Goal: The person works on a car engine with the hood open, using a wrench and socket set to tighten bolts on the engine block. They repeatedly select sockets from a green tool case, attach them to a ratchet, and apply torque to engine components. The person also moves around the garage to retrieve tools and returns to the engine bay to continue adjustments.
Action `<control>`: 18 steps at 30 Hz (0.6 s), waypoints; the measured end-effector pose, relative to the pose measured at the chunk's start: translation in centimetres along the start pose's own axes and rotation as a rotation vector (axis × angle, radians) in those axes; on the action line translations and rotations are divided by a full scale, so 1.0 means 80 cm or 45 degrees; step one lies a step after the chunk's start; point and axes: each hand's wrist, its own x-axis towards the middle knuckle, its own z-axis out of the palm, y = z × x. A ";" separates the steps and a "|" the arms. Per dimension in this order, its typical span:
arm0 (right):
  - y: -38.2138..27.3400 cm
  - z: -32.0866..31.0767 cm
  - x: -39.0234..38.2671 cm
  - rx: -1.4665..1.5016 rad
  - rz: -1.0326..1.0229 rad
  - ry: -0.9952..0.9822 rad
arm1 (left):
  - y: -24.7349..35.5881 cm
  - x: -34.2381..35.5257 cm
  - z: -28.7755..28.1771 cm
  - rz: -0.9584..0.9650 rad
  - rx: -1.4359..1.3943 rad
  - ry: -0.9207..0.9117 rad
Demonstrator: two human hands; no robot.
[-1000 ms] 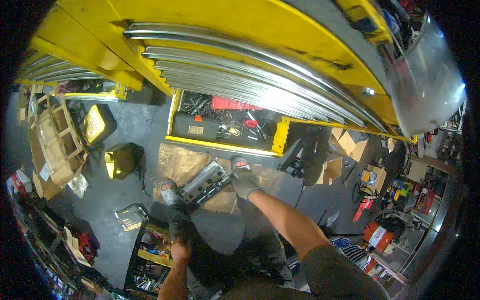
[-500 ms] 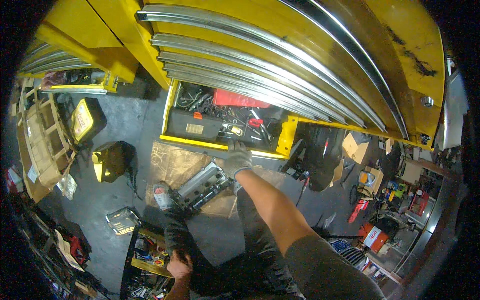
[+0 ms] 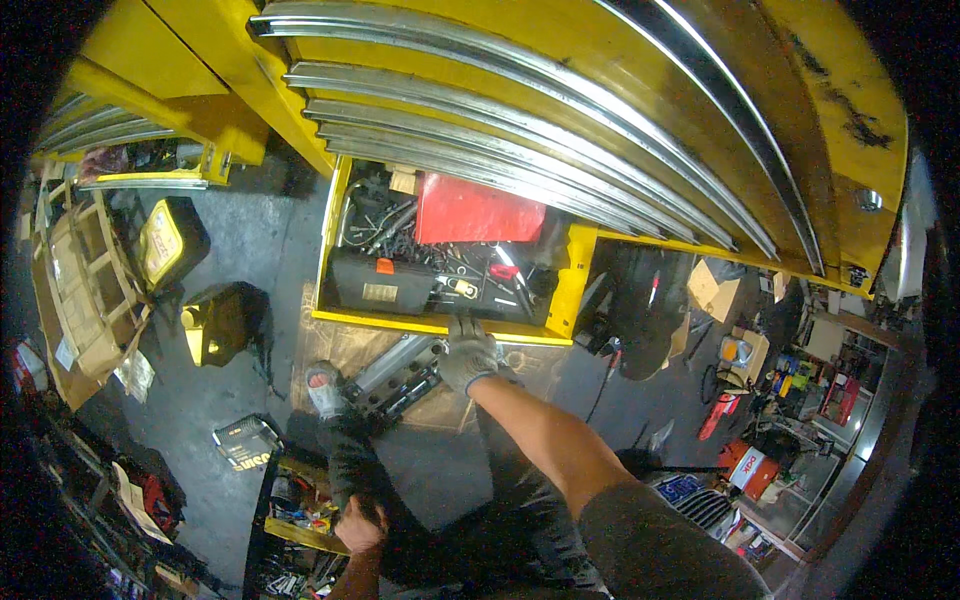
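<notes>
A yellow drawer (image 3: 420,322) of the tall yellow tool cabinet (image 3: 480,90) stands pulled out in front of me. My right hand (image 3: 466,362), in a grey glove, has its fingers hooked over the drawer's front rim. Inside lie a red flat thing (image 3: 475,208), a long black case (image 3: 385,285), a red-handled tool (image 3: 503,271) and loose metal tools. Below the drawer a grey engine valve cover (image 3: 400,375) rests on brown cardboard (image 3: 330,345), partly hidden by the rim and my glove. My bare left hand (image 3: 360,527) is closed against my dark trouser leg; its fingertips are hidden.
On the floor at left are a black and yellow case (image 3: 172,245), a yellow and black container (image 3: 222,325) and flattened cardboard (image 3: 85,285). An open tool drawer (image 3: 300,535) stands by my left hand. Cartons (image 3: 715,290) and an orange machine (image 3: 750,472) are at right.
The drawer has come further out toward me, with my right hand on its rim. It now covers more of the valve cover, and more of the red flat thing shows. My left hand stays put.
</notes>
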 end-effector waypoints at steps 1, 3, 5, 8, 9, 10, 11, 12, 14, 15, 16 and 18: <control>0.001 0.007 0.000 0.035 -0.042 0.050 | -0.002 0.000 0.004 0.023 -0.003 0.049; 0.008 0.020 -0.004 0.038 -0.043 -0.016 | -0.006 -0.002 0.011 0.107 0.020 0.182; 0.024 0.031 0.005 0.146 -0.075 0.036 | -0.009 -0.005 0.016 0.130 0.044 0.237; 0.069 0.062 0.032 0.421 -0.040 0.146 | -0.014 -0.009 0.023 0.067 0.038 0.180; 0.084 0.078 0.047 0.438 -0.015 0.420 | -0.015 -0.009 0.023 0.029 0.025 0.114; 0.112 0.091 0.060 0.439 -0.093 0.483 | -0.014 -0.008 0.021 -0.041 0.014 0.022; 0.135 0.103 0.084 0.276 0.098 0.336 | -0.016 -0.008 0.021 0.031 -0.033 0.099; 0.163 0.111 0.103 0.295 0.158 0.293 | -0.013 -0.007 0.017 0.068 -0.077 0.144; 0.210 0.118 0.131 -0.548 -0.303 -0.012 | -0.013 -0.006 0.011 0.104 -0.139 0.177; 0.222 0.122 0.136 -0.732 -0.307 -0.229 | -0.013 -0.008 0.008 0.098 -0.151 0.156; 0.225 0.124 0.142 -0.549 -0.163 -0.125 | -0.012 -0.009 0.006 0.065 -0.171 0.119; 0.225 0.122 0.146 -0.308 0.009 0.026 | -0.011 -0.013 0.003 0.033 -0.078 0.091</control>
